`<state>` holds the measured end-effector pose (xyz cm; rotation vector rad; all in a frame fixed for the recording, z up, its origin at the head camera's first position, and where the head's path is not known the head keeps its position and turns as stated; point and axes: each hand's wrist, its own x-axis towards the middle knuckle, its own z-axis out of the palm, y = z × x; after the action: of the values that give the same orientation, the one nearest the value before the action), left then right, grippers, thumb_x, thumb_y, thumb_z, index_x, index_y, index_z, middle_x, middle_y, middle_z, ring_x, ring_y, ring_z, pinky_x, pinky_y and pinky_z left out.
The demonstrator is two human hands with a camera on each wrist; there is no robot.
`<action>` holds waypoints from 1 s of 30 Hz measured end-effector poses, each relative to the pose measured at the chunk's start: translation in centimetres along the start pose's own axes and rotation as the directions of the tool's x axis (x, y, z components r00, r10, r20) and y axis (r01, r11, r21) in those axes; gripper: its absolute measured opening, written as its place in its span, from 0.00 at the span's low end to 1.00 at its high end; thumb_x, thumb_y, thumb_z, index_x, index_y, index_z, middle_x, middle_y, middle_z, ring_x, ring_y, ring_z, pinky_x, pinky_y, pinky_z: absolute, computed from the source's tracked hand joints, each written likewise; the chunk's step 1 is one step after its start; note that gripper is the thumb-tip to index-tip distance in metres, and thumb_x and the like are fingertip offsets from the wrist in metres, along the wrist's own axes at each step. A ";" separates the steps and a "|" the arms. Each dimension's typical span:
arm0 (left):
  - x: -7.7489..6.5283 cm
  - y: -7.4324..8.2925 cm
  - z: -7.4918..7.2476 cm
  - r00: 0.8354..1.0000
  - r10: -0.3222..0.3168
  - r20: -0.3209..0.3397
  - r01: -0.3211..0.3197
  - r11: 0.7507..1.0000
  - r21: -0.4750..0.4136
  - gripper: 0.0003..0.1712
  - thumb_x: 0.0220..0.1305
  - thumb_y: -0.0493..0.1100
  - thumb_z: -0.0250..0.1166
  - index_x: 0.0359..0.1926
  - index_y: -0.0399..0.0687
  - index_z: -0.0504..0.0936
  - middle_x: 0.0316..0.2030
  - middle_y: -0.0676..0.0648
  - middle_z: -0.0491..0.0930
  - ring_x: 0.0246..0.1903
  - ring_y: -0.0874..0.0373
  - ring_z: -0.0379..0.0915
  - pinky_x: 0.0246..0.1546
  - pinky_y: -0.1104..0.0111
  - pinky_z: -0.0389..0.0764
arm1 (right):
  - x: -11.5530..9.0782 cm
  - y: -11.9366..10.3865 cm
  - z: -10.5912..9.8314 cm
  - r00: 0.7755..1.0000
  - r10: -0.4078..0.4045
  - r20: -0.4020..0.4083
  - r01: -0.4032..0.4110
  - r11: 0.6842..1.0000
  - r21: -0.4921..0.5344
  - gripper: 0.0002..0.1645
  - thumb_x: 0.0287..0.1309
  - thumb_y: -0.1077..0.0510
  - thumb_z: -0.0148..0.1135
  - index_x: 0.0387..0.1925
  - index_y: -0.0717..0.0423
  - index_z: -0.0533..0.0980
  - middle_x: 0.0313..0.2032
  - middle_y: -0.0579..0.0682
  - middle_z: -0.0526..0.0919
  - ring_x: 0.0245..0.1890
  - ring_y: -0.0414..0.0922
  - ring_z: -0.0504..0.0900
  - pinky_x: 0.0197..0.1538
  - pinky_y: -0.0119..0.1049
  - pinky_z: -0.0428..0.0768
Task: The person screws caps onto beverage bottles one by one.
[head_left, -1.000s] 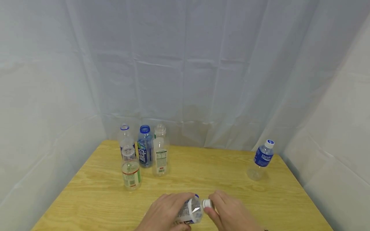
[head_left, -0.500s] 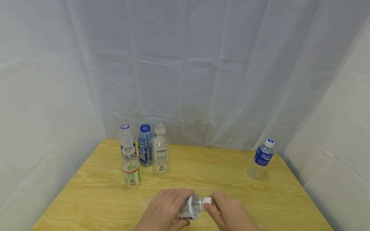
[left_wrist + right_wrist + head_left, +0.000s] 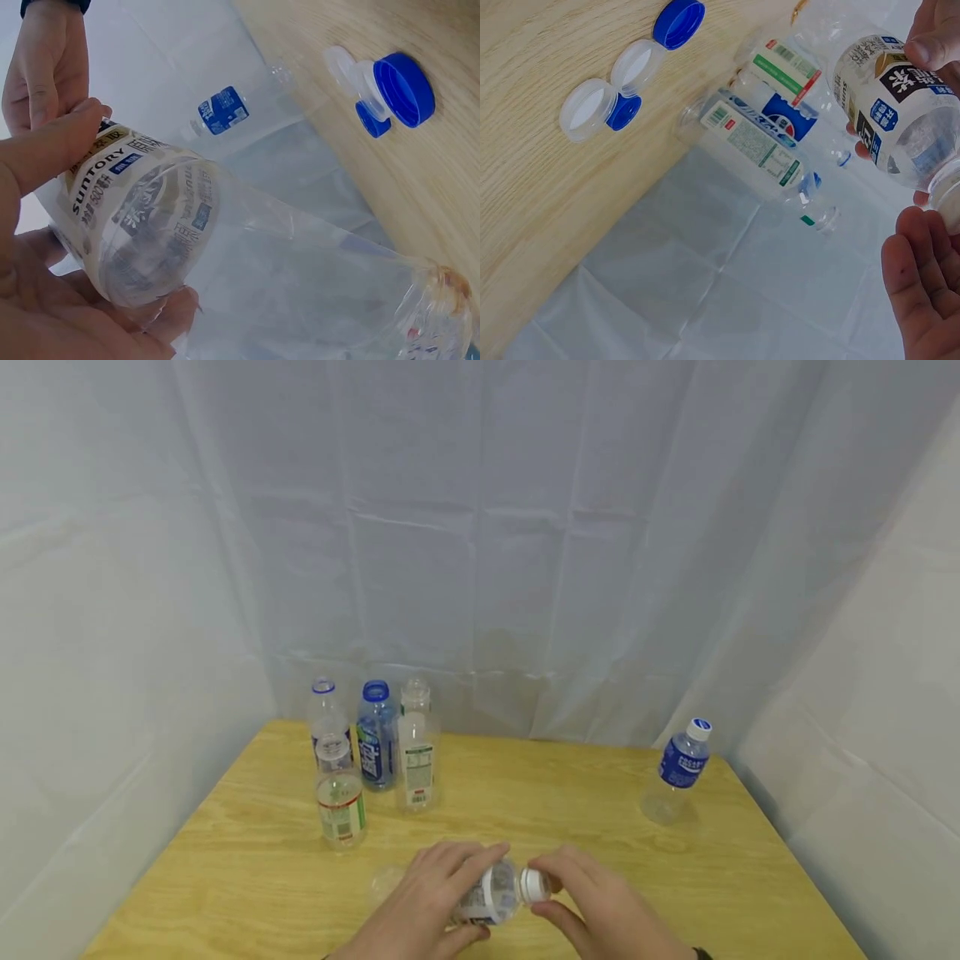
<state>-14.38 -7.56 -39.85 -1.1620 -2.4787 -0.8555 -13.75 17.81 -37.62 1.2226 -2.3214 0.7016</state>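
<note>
My left hand (image 3: 431, 902) grips a clear plastic bottle (image 3: 315, 262) round its printed label. The bottle lies sideways above the table, neck to the right, and its base shows past the hand's left side. In the left wrist view the base end looks brownish. At the neck sits a white bottle cap (image 3: 535, 886); my right hand (image 3: 600, 906) holds it between thumb and forefinger. Its other fingers (image 3: 913, 262) show below the cap in the right wrist view, fairly straight. How firmly the cap is pinched is hard to see.
Several capless bottles stand at back left, among them a blue one (image 3: 377, 743) and one with a green label (image 3: 341, 810). A capped bottle with a blue label (image 3: 683, 764) stands at back right. Loose caps, including a blue cap (image 3: 405, 90), lie on the wooden table (image 3: 247, 877).
The fingers of my right hand have loosened and shifted round the white cap, so more of it shows. My left hand keeps its grip on the bottle, which has tilted slightly.
</note>
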 end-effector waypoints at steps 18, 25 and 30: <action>0.1 0.9 0.0 0.998 -0.063 0.021 0.065 0.994 -0.086 0.44 0.55 0.50 0.70 0.70 0.64 0.59 0.59 0.54 0.69 0.56 0.56 0.67 0.52 0.58 0.77 | -0.2 -1.3 0.7 0.988 0.138 -0.072 -0.143 0.987 -0.069 0.15 0.61 0.55 0.62 0.48 0.49 0.71 0.37 0.32 0.71 0.31 0.28 0.68 0.33 0.16 0.70; 0.4 1.4 0.1 0.997 -0.073 -0.002 0.073 0.996 -0.047 0.47 0.51 0.47 0.73 0.70 0.63 0.60 0.58 0.52 0.70 0.55 0.54 0.68 0.51 0.55 0.78 | 0.1 -1.9 0.9 0.973 0.199 -0.120 -0.216 0.965 -0.151 0.11 0.60 0.56 0.63 0.43 0.52 0.73 0.31 0.32 0.66 0.27 0.26 0.64 0.26 0.17 0.66; 0.4 1.5 0.3 0.998 -0.059 -0.019 0.059 0.998 -0.026 0.47 0.51 0.47 0.73 0.70 0.63 0.59 0.57 0.52 0.70 0.54 0.54 0.68 0.50 0.55 0.78 | 0.2 -2.2 1.0 0.951 0.285 -0.121 -0.303 0.937 -0.176 0.08 0.59 0.56 0.64 0.38 0.51 0.73 0.28 0.31 0.64 0.23 0.26 0.61 0.23 0.19 0.64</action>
<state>-13.47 -6.40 -39.28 -1.0881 -2.5042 -0.9131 -12.11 16.02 -37.81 0.7486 -2.4526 0.5982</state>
